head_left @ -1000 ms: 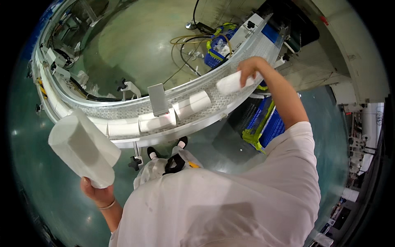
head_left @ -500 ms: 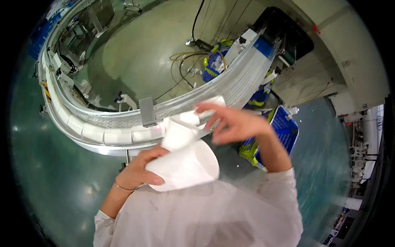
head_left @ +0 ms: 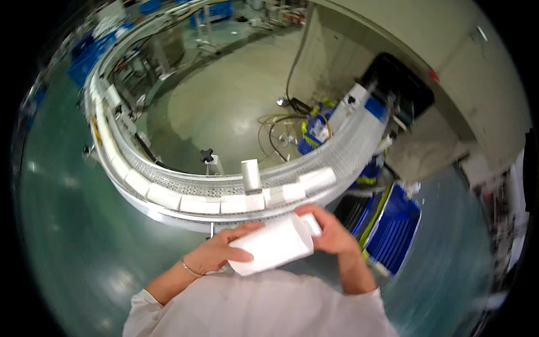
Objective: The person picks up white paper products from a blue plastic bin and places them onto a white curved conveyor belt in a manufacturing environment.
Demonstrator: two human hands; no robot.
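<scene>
In front of my body is a white paper roll (head_left: 272, 245), tilted with its right end higher. My left hand (head_left: 216, 251) grips its left end, thumb on the near side and fingers over the top. My right hand (head_left: 332, 231) is closed at the roll's right end on a small white piece (head_left: 312, 224), which looks like folded paper. Whether that piece is joined to the roll I cannot tell. Just beyond my hands, a row of similar white rolls (head_left: 242, 203) lies end to end on the curved conveyor (head_left: 224, 185).
An upright metal plate (head_left: 251, 175) stands over the conveyor, with a black knob (head_left: 207, 155) beside it. Right of me is a blue basket (head_left: 396, 227) on the floor. Beyond the conveyor's right end is a dark opening (head_left: 401, 81) in a pale cabinet wall.
A loose flap of paper standing up from the roll no longer shows. My right hand, fingers spread above the conveyor before, has come down to the roll's right end and closed. The view has shifted.
</scene>
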